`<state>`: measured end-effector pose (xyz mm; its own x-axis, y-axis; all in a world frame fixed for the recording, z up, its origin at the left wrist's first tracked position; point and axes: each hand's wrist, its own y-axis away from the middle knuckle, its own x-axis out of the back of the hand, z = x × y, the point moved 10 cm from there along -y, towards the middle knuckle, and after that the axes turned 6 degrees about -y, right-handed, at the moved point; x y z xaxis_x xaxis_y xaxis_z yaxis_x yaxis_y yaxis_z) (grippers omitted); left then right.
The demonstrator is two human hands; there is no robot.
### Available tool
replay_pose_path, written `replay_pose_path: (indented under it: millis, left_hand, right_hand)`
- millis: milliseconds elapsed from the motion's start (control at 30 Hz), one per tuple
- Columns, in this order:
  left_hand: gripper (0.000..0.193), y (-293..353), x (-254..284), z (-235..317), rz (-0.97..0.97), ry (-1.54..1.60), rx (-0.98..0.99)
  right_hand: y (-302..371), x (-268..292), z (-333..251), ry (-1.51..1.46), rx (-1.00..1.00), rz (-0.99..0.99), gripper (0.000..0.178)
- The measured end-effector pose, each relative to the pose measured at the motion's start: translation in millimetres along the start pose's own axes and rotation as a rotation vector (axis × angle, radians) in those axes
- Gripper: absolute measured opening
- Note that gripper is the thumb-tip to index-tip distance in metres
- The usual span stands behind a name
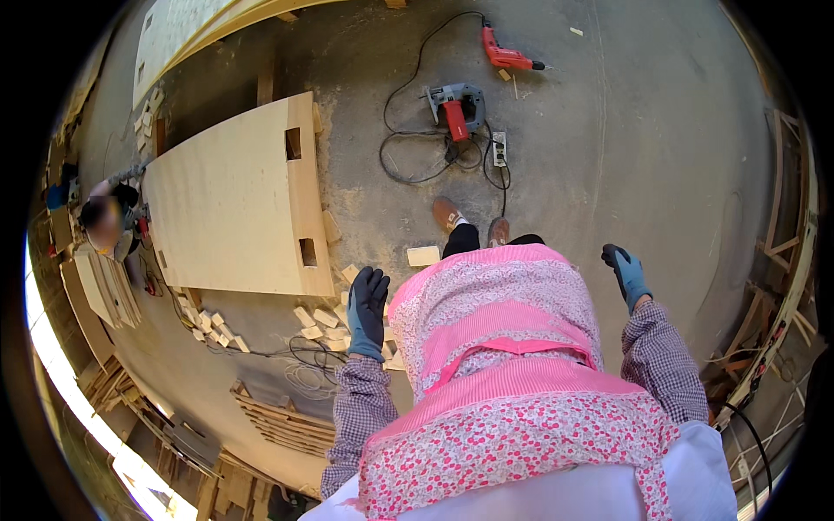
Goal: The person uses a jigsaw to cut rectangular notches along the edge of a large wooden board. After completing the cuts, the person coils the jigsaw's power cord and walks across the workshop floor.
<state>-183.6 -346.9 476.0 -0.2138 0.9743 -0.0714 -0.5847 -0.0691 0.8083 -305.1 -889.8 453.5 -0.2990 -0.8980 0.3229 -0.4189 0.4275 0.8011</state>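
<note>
Soft, fairly even light covers the grey floor (678, 174). Along the left, 1 long bright opening (65, 382) glares white, detail lost. At left, 1 person's head (102, 221) is blurred. Fisheye distortion bends straight edges toward the black rim.

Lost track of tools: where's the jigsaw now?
In the head view, the jigsaw lies on the floor, upper centre, below-left of the drill and above-left of the outlet box.
</note>
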Motion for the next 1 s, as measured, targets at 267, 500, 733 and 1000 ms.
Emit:
replay_pose_path:
  millis: [267,500,733,1000]
  left_hand:
    - [0.050,36,-30,-42,0.088,0.239,-0.012]
    - [0.045,76,-99,-112,0.187,0.851,-0.017]
    - [0.051,97,-140,-154,0.327,1.095,-0.012]
    - [0.059,46,-230,-252,-0.168,1.649,0.154]
  right_hand:
    - [-45,-85,-102,0.280,0.181,-0.298,0.033]
    - [-151,-63,-93,0.627,0.306,-0.389,0.033]
    - [-226,-25,-115,0.535,0.210,-0.265,0.043]
    - [-287,-132,-39,0.411,0.082,-0.390,0.057]
